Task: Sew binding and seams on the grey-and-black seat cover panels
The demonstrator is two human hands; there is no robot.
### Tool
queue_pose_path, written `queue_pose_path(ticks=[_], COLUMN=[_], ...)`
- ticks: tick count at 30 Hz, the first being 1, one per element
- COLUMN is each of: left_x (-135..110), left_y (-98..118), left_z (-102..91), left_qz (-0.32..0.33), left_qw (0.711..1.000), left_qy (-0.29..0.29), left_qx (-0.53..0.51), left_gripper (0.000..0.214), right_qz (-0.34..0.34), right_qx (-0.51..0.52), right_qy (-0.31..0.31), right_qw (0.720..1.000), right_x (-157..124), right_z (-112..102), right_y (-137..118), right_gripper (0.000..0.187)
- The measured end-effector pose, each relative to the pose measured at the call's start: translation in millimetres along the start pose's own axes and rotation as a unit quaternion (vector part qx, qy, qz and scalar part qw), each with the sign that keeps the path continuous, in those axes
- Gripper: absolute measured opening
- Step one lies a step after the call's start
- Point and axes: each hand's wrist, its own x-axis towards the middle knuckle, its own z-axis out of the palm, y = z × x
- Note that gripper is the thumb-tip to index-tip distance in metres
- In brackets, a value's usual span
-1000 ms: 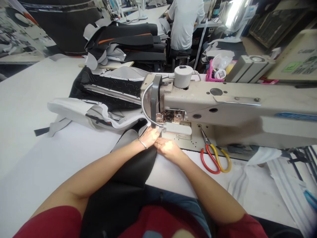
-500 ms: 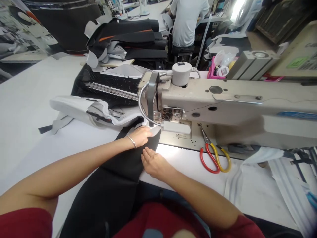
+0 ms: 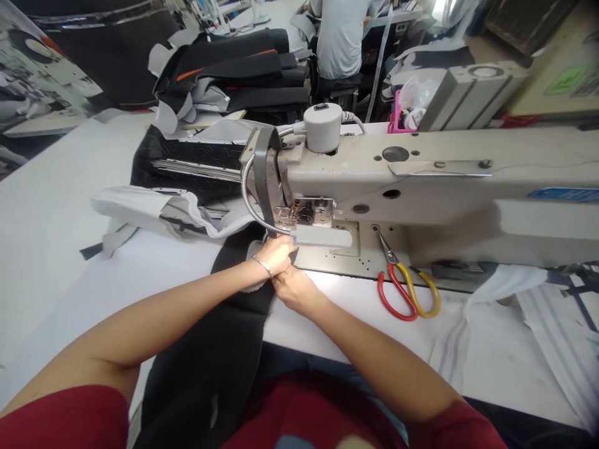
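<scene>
In the head view, my left hand (image 3: pixel 277 254) is closed on the edge of a black fabric panel (image 3: pixel 224 340), close to the needle area of the sewing machine (image 3: pixel 435 168). My right hand (image 3: pixel 297 290) touches it from below, its fingers bunched on the same edge; the fingertips are partly hidden. The panel hangs from the table towards my lap, and a strip of its pale backing shows under my left wrist. A small grey lamp head (image 3: pixel 322 236) on a bendy metal neck sits just right of my left hand.
Scissors (image 3: pixel 392 257) with red and yellow handles lie on the machine bed. White-lined black pieces (image 3: pixel 187 156) are heaped behind the machine head. Striped white cloth (image 3: pixel 505 337) lies at the right. Beyond are stacked black panels (image 3: pixel 234 68) and a seated person (image 3: pixel 339 43).
My right hand has moved up against my left, its flat fingers now curled in on the fabric edge. The panel's edge has folded, showing pale backing. The view has shifted slightly.
</scene>
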Motion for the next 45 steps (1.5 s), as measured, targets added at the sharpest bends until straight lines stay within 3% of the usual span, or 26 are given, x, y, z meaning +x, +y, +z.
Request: queue_pose_path(ticks=[3,9,12,18,21,30,33,37,40,45], left_x=[2.4,7.2,6.7,0.0,-0.2,13.4,11.0,-2.3,-11.8,-13.9], left_y=[4.8,-0.7,-7.2,-17.9,-19.3,-14.1,-14.8,-24.4,-33.6,-35.9], left_z=[-4.6,1.1,-0.8,-6.6,-5.4,1.8,2.7,3.5,8.0,19.2], left_qz=[-0.036,-0.086,-0.078,-0.025,-0.025,-0.038,-0.001,0.114,0.187,0.203], left_qw=[0.998,0.996,0.996,0.996,0.993,0.997,1.0,0.993,0.98,0.974], left_qy=[-0.044,-0.023,-0.04,-0.047,-0.053,-0.031,0.001,0.044,0.065,0.09], left_qx=[0.002,-0.006,-0.035,-0.074,-0.102,-0.058,-0.028,-0.004,0.019,0.038], left_gripper=[0.027,0.018,0.015,0.035,0.037,0.031,0.028,0.027,0.029,0.026], right_qz=[0.005,0.068,0.076,-0.041,-0.057,-0.019,-0.007,-0.024,-0.026,-0.001], right_qx=[0.012,0.045,0.03,-0.001,0.026,0.058,0.05,0.011,0.0,0.064], right_qy=[0.013,0.033,0.059,0.047,0.013,-0.008,0.007,0.036,0.024,-0.015], right_qw=[1.0,0.996,0.995,0.998,0.998,0.998,0.999,0.999,0.999,0.998], right_x=[-1.1,-1.6,-2.0,-6.6,-7.6,-6.3,-5.5,-7.6,-10.1,-9.1], right_z=[2.0,-1.8,-3.3,-5.7,-8.9,-10.8,-13.7,-18.7,-21.6,-26.8], right_y=[2.7,17.2,16.7,-21.3,-29.6,2.7,7.0,-2.6,-9.0,-0.4], right_gripper=[0.025,0.025,0.026,0.031,0.031,0.033,0.031,0.032,0.032,0.028])
